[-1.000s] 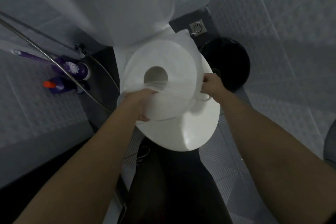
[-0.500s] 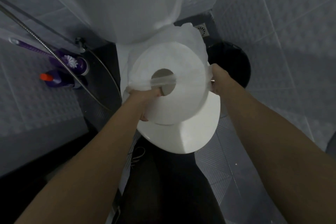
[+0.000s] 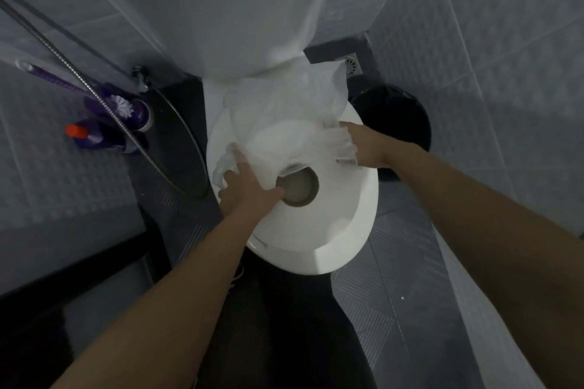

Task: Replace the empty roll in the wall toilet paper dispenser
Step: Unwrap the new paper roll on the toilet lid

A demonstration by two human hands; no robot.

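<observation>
A big jumbo toilet paper roll [image 3: 319, 215] is lying flat on the closed toilet lid [image 3: 354, 249]. Its brown cardboard core [image 3: 298, 188] is facing up. A thin clear plastic wrapper [image 3: 284, 114] is bunched over the far half of the roll, and the near half is already bare.

The left hand [image 3: 249, 196] is laid on top of the roll with the fingers spread out, and the thumb tip is right at the edge of the core. The roll is being pressed down and kept from sliding. The right hand [image 3: 363, 145] is closed on a bit of the wrapper at the far right side of the roll, and the plastic is pinched in its fingers.

The roll looks wide and a bit heavy for one hand. The paper is soft, so the edges can be dented if it is squeezed hard. The core looks stiff, so a good hold can be made with fingers hooked in the hole, or with two hands on the flat sides. The plastic is thin, slippery and crinkly, and it can probably be torn easily. The lid is smooth and rounded, so the roll could slip off if it is pushed sideways.

The wall dispenser is not seen here.
</observation>
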